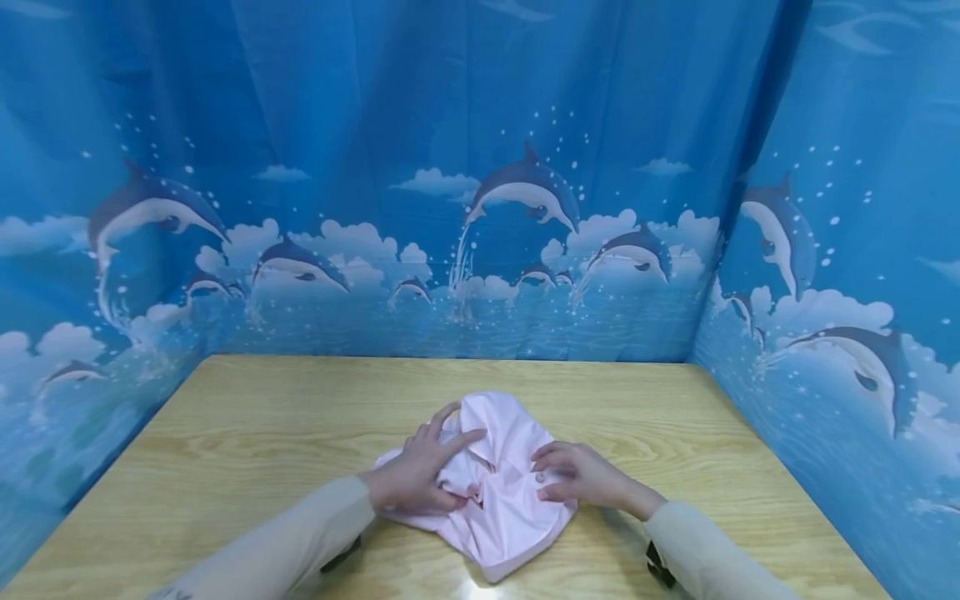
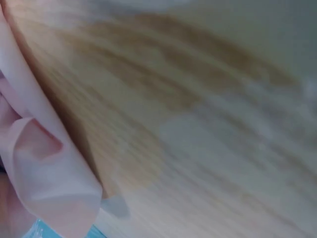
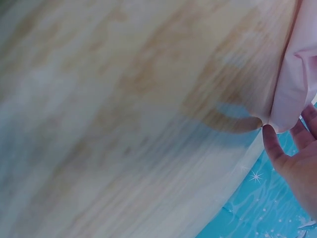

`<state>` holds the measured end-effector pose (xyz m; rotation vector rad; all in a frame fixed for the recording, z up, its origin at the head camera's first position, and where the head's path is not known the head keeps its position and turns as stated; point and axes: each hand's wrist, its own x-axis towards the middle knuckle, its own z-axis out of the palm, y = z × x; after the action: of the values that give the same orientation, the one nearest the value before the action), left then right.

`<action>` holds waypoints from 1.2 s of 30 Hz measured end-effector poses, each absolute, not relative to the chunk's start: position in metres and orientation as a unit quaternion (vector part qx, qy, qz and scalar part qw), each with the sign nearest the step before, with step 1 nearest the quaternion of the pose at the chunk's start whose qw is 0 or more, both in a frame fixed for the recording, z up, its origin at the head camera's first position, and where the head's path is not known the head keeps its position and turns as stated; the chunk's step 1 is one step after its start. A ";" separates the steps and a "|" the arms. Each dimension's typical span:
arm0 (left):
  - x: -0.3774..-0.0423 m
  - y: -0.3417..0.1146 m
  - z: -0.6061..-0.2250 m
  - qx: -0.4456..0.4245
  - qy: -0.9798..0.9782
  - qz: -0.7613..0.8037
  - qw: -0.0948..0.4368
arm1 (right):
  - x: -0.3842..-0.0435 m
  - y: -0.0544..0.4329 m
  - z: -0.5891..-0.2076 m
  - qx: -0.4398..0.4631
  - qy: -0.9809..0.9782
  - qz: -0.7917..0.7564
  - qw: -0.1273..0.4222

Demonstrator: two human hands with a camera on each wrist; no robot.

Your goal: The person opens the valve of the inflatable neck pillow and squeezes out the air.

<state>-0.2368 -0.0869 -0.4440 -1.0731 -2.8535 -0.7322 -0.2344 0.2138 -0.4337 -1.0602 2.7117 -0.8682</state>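
A pale pink cloth garment (image 1: 510,517) lies bunched up near the middle of the wooden table, full of folds. A small round button (image 1: 540,477) shows on its right part. My left hand (image 1: 423,467) rests on the left part of the garment, its thumb and fingers spread over the creases. On the right edge, my right hand (image 1: 581,475) touches the cloth with fingers loosely bent and thumb apart. The left wrist view shows a hanging fold (image 2: 54,163) at its left edge, hiding most of that hand. In the right wrist view, the thumb (image 3: 271,141) is straight beside the pink cloth.
The wooden table (image 1: 262,417) has a light grain and extends around the garment on all sides. Blue curtains (image 1: 375,167) printed with dolphins and clouds stand behind the table and along both sides. Dark wrist straps (image 1: 658,565) show under the sleeves.
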 end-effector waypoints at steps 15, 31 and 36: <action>-0.247 -0.085 -0.446 -0.363 -0.907 -0.215 -0.003 | -0.236 0.212 -0.433 -0.349 0.892 -0.283 0.054; -0.248 -0.088 -0.455 -0.361 -0.898 -0.249 0.034 | -0.238 0.205 -0.431 -0.361 0.890 -0.276 0.044; -0.242 -0.091 -0.455 -0.373 -0.904 -0.205 0.046 | -0.239 0.206 -0.432 -0.356 0.890 -0.279 0.051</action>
<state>-0.2417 -0.0913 -0.4547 -1.1383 -2.7597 -0.6251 -0.2387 0.2057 -0.4318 -1.0844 2.7093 -0.8482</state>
